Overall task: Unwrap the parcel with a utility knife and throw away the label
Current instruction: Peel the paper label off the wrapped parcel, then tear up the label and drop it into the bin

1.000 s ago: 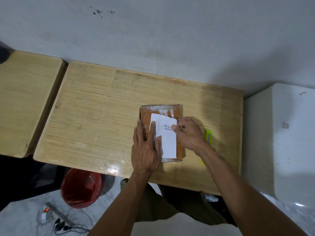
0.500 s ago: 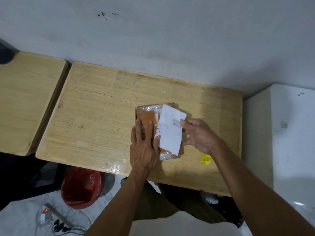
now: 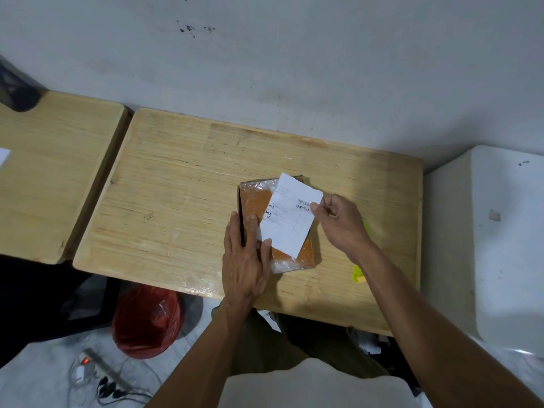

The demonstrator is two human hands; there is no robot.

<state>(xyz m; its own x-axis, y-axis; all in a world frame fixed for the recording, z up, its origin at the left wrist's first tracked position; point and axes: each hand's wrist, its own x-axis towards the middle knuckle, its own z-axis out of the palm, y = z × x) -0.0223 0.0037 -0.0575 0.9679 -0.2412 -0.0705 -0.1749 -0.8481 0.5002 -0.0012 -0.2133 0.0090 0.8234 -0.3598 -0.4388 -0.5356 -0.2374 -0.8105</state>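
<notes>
We see the parcel (image 3: pixel 276 228), orange-brown and wrapped in clear plastic, lying flat on the wooden desk (image 3: pixel 182 201), right of centre and toward the near edge. Left hand (image 3: pixel 245 257) lies flat, palm down, fingers spread over the parcel's left edge, pinning it; its grip holds nothing. Right hand (image 3: pixel 343 223) pinches the right edge of the white label (image 3: pixel 290 216) between thumb and fingers, near the barcode. The label is tilted, its far corner overhanging the parcel's far edge; the lower-left part sits against the parcel beside the left thumb. We cannot tell how much of it is stuck. A yellow utility knife (image 3: pixel 358 273) lies on the desk just right of the parcel, mostly hidden behind the right forearm. A second wooden desk (image 3: pixel 53 172) butts against the left side. A red bin bag (image 3: pixel 147 322) sits on the floor below the near-left corner, with a power strip (image 3: pixel 100 368) beside it. A white appliance (image 3: pixel 497 245) stands to the right.
</notes>
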